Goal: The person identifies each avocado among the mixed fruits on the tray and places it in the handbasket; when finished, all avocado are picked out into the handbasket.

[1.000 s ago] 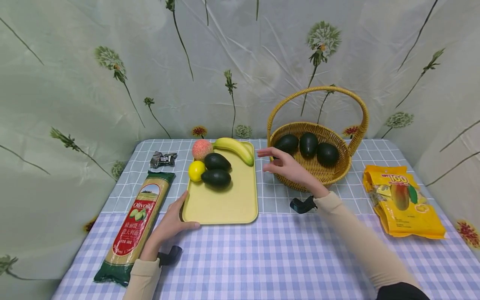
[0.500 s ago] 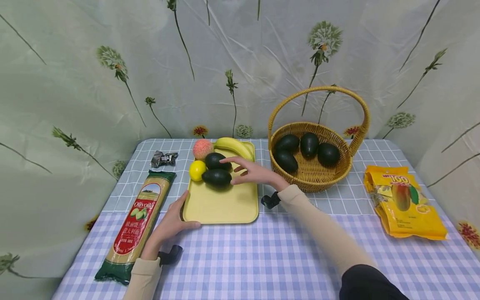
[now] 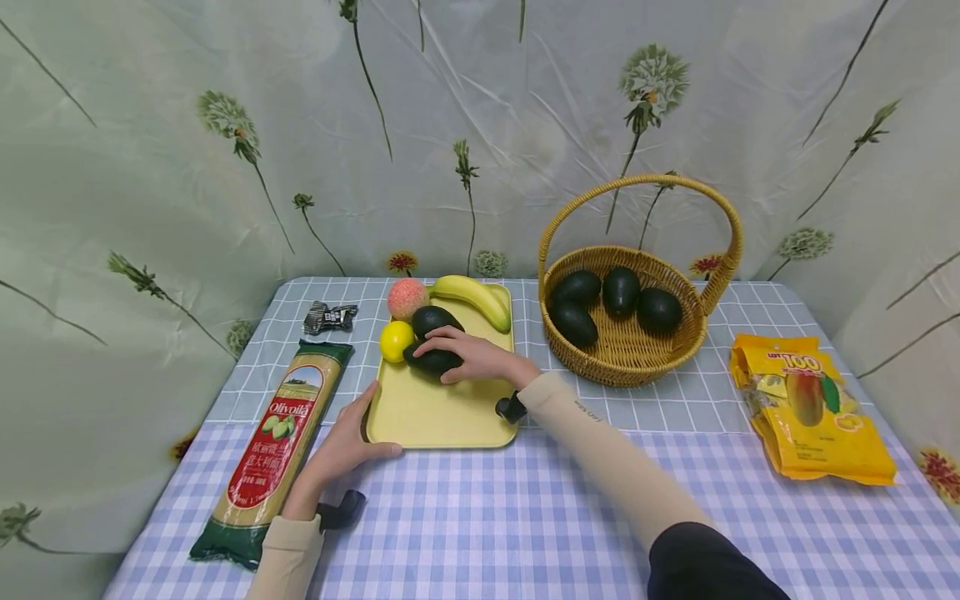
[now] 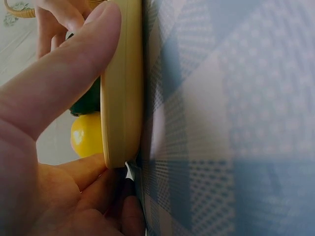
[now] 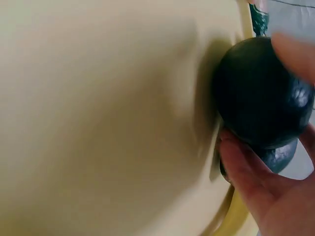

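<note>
"What does the right hand (image 3: 467,354) have?"

"Over my remote feed I see it grasping an avocado (image 5: 261,93), thumb on one side, fingers on the other. The fruit is oval, glossy and green-black, at about the middle of the yellow tray (image 3: 438,417). I cannot tell whether it touches the tray."

"And the left hand (image 3: 345,446)?"

"Not clenched: I see thumb and fingers extended along the tray's rim at eight o'clock. Taking the held avocado as the dial's centre, twelve away from the person, I have its twin (image 3: 435,318) at twelve, a peach (image 3: 408,298) at eleven, a lemon (image 3: 396,342) at ten and a banana (image 3: 480,302) at one."

"Surface and room?"

"The cloth (image 3: 555,517) is grey with a white grid on the far part, lavender-and-white check nearer. At twelve, behind, hangs a pale curtain (image 3: 525,208) printed with dandelions. A wicker basket (image 3: 622,371) stands at three, holding four avocados (image 3: 620,292)."

"Any writing?"

"On the pasta (image 3: 258,458) at eight I read 'Olivoilà' and '意大利面' on red. Farther out at three, a yellow bag (image 3: 840,437) says 'LOT 100' over a mango picture. The candy (image 3: 330,318) at ten and the right sleeve (image 3: 588,412) carry lettering too small for me."
</note>
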`<action>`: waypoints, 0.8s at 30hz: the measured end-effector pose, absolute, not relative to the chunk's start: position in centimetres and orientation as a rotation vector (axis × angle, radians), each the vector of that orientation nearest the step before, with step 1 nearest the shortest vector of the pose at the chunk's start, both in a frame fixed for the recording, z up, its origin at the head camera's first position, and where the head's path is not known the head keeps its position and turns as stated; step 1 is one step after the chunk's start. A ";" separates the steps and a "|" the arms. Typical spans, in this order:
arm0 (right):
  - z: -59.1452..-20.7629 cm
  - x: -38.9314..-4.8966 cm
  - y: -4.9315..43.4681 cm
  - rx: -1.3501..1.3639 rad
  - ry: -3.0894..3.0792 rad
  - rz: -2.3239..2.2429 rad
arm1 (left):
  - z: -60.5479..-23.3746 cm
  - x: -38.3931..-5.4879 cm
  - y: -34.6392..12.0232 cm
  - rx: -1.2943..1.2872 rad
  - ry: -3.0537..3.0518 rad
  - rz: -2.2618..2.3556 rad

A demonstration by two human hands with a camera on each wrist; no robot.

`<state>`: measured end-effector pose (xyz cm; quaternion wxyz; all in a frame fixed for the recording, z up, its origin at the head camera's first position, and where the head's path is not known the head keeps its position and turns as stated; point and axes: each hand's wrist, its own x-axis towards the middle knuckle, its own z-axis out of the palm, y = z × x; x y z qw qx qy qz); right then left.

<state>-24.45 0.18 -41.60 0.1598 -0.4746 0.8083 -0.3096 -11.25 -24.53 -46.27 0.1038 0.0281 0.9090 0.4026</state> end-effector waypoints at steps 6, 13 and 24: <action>-41.7 -24.1 0.5 -1.322 2.351 -0.948 | -46.3 -11.4 -24.5 0.079 2.674 1.199; -40.4 -23.7 3.4 -1.295 2.262 -1.159 | -46.3 -11.4 -24.4 0.060 2.670 1.193; -37.2 -23.1 13.6 -0.972 2.287 -1.426 | -46.3 -11.3 -24.5 0.078 2.677 1.223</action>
